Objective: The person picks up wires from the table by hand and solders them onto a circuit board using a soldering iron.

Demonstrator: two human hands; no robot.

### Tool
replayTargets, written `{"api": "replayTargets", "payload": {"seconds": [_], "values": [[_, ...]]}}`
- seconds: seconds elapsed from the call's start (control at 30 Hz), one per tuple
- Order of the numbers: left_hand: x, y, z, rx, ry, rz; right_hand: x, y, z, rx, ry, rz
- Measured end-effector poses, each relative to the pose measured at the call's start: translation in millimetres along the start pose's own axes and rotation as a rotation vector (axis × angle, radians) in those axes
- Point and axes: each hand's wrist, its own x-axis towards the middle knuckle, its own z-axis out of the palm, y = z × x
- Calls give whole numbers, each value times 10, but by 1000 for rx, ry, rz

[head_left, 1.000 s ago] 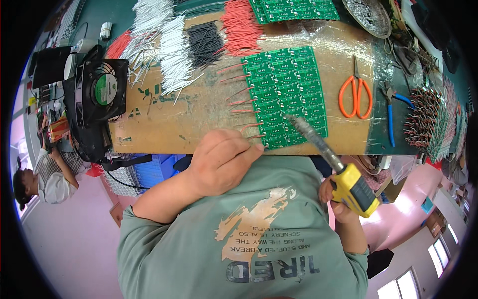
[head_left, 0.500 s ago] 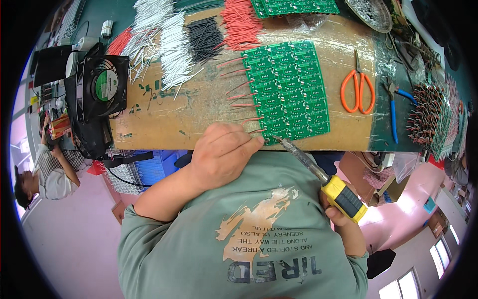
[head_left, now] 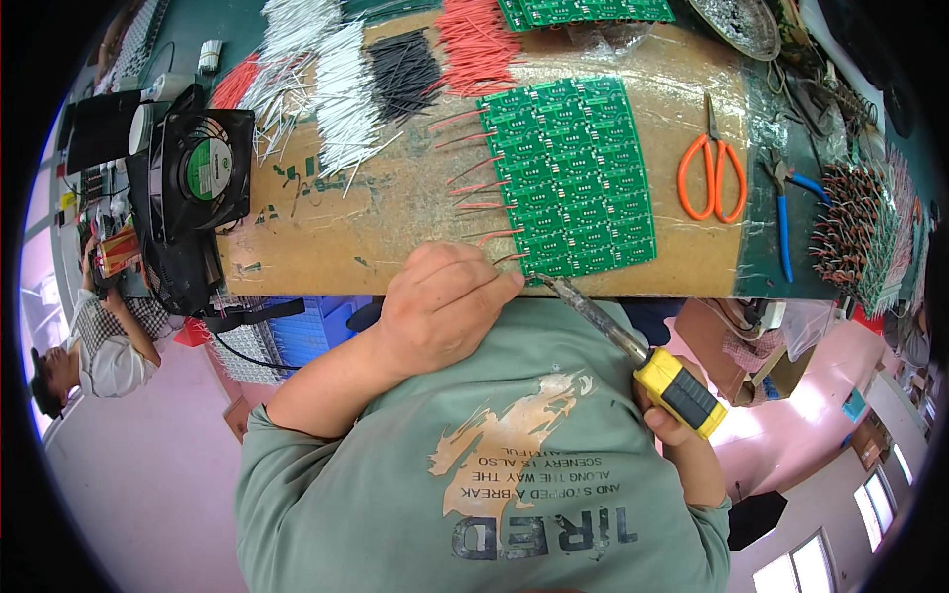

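Observation:
A panel of green circuit boards [head_left: 573, 183] lies on the work mat. Several thin red and dark wires [head_left: 465, 185] stick out from its left edge. At the panel's near left corner my left hand [head_left: 445, 301] is closed in a pinch on a thin wire, which the fingers mostly hide. My right hand [head_left: 667, 410] grips a soldering iron [head_left: 682, 393] by its yellow and black handle. The iron slants up and left, its tip at the panel's near edge, close to my left fingertips. Whether the tip touches the wire is too small to tell.
Bundles of white [head_left: 346, 104], black [head_left: 403, 74] and red wires [head_left: 476, 44] lie beyond the panel. A fan [head_left: 203, 168] stands at the left. Orange-handled scissors [head_left: 712, 178], blue-handled cutters [head_left: 784, 222] and a pile of wired parts [head_left: 855, 232] lie right. A person [head_left: 109, 346] sits far left.
The soldering iron's tip has shifted slightly left and nearer to me, toward my left fingertips. My left hand has kept its place and its pinch.

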Motion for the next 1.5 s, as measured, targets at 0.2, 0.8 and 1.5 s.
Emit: {"api": "replayTargets", "payload": {"seconds": [0.2,0.8,1.5], "values": [[1,3,-6,-6,-12,-4,4,-21,36,22,21,35],[-1,-1,-12,0,-31,-3,-74,122,22,106,-24,-26],[148,-43,-399,8,-35,-151,270,-87,74,555,258,14]]}}
